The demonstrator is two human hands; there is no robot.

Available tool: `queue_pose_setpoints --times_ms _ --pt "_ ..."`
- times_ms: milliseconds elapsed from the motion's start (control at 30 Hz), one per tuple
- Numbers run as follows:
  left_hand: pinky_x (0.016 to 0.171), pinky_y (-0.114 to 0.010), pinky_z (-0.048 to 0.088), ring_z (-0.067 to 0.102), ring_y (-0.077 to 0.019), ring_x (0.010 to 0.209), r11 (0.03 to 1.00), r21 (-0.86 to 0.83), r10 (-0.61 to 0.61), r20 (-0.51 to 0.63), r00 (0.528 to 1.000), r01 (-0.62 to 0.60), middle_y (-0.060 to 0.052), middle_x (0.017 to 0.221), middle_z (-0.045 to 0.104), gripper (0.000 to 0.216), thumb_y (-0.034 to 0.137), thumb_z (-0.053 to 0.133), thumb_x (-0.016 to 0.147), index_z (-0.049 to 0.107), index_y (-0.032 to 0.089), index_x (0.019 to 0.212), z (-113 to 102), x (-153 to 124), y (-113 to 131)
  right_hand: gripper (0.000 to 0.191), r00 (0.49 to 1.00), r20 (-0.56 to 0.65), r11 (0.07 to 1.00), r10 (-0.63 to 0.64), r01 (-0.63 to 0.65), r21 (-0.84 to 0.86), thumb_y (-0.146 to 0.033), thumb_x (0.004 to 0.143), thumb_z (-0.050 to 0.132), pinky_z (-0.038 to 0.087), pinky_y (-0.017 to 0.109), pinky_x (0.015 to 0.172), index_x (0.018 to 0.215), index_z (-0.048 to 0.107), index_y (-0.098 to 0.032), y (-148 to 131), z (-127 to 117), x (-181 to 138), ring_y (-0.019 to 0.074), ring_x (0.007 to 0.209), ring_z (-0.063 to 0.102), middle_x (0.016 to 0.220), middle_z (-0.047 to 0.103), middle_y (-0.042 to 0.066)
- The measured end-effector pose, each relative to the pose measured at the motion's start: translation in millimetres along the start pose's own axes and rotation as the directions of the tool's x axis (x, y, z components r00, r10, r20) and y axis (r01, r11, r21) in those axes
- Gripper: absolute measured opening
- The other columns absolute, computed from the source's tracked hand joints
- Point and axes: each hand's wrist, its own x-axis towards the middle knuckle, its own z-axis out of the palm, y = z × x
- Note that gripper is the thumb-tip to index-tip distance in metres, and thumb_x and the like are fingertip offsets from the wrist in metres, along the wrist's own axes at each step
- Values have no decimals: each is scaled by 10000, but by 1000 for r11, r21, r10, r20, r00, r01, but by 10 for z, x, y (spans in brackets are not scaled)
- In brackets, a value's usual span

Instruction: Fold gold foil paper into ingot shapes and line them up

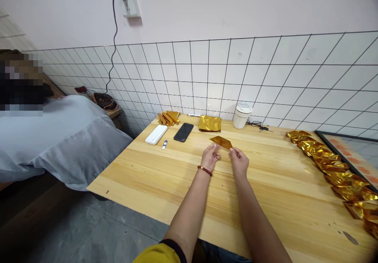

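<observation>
A flat folded piece of gold foil paper [221, 141] with slanted ends is held up over the wooden table [165, 180]. My left hand [210, 155], with a dark red bead bracelet [204, 171] at the wrist, is closed on its left lower edge. The right corner is pinched between thumb and fingers of my right hand [239, 161]. Just beyond lies a stack of gold foil sheets [210, 123]. At the back left sits a pile of folded gold strips [169, 118]. Along the right side runs a row of puffed, folded gold foil pieces [330, 164].
A phone [183, 132], a white power bank [156, 134] and a small glue stick [164, 144] lie left. Near the wall are a marker [194, 115], white cup [242, 115], glasses [254, 123] and keys [266, 129]. A dark-framed panel [333, 145] is right; a person in grey [67, 137] is left.
</observation>
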Motion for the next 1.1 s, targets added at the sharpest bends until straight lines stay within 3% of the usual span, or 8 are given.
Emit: queue_pose_setpoints --times_ms 200,300,467,633,767,900,1000,1100 --pt "635 -221 471 609 -100 679 984 133 98 126 987 -115 -76 881 715 512 470 875 610 731 126 961 40 -45 -107 287 930 271 919 -250 315 -235 -452 802 665 495 325 739 972 777 -249 -53 13 -138 188 689 600 805 711 42" --pt "663 -244 474 599 -113 668 983 146 86 182 980 -114 -59 784 689 575 510 868 599 737 108 990 40 -69 -115 229 866 426 847 -263 418 -328 -395 816 642 450 298 665 951 781 -273 -102 20 -180 170 601 527 672 632 15" --pt "543 -228 419 542 -88 547 979 179 75 121 990 -96 -34 701 665 540 437 903 536 721 97 914 25 -61 -122 181 789 558 790 -257 504 -348 -330 804 622 425 289 627 849 776 -246 -151 33 -217 157 575 516 667 640 18" --pt "420 -196 272 449 -49 453 979 168 111 45 993 -117 -70 746 693 480 476 839 593 657 105 835 -28 -20 -49 248 892 413 920 -187 306 -246 -401 807 644 450 289 592 927 777 -230 -88 11 -185 152 562 539 712 691 18" --pt "395 -186 96 336 -10 378 980 191 26 137 990 -52 -53 769 688 523 473 837 583 629 126 915 -80 -32 25 413 973 220 987 -66 96 -129 -482 746 714 426 272 544 1027 736 -181 -43 -14 -73 137 544 496 614 583 -25" --pt "401 -208 69 318 -16 348 943 332 -104 238 966 20 -50 669 660 496 478 828 590 648 109 868 -114 -69 56 653 956 286 998 63 -67 4 -480 577 844 497 297 622 1143 680 -199 -72 -49 23 146 631 583 860 683 23" --pt "412 -223 60 309 -18 353 893 447 -207 290 934 59 -79 656 666 482 493 807 628 674 90 856 -131 -83 78 513 923 368 990 113 -138 42 -454 572 862 520 321 681 994 712 -204 -86 -96 77 184 714 635 892 719 56" --pt "416 -228 65 330 -20 373 870 489 -236 319 918 54 -107 747 694 513 537 799 649 688 94 883 -129 -82 99 384 938 320 981 134 -173 94 -444 569 868 516 320 668 818 707 -200 -54 -155 148 194 706 633 795 717 48"
